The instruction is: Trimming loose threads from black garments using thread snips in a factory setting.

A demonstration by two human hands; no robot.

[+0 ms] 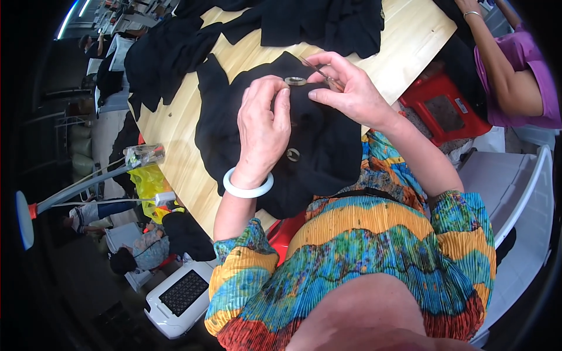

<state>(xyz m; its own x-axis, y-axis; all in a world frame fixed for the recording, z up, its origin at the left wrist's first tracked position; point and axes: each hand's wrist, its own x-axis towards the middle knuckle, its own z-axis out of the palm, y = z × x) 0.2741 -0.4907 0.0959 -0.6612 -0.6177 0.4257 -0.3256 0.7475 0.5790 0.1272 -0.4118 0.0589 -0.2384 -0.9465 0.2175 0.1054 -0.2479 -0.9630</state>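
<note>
Black cloth (234, 134) lies bunched in front of me on the pale wooden table. My left hand (264, 117), with a white bangle at the wrist, pinches the left edge of a round, ring-like button (294, 81) above the cloth. To the right of that button, my right hand (351, 88) has its fingers curled round small, pointed thread snips (332, 81). Their tip points up and left, and the fingers hide part of them. Another similar round button (293, 154) sits lower on the cloth.
More black garments (322, 26) cover the table's (178, 128) far side. A lamp arm (88, 188) reaches to the left edge. On the right are a red stool (445, 105), a grey plastic bin (497, 181) and a person in a purple top (521, 76). Another person (146, 248) sits lower left.
</note>
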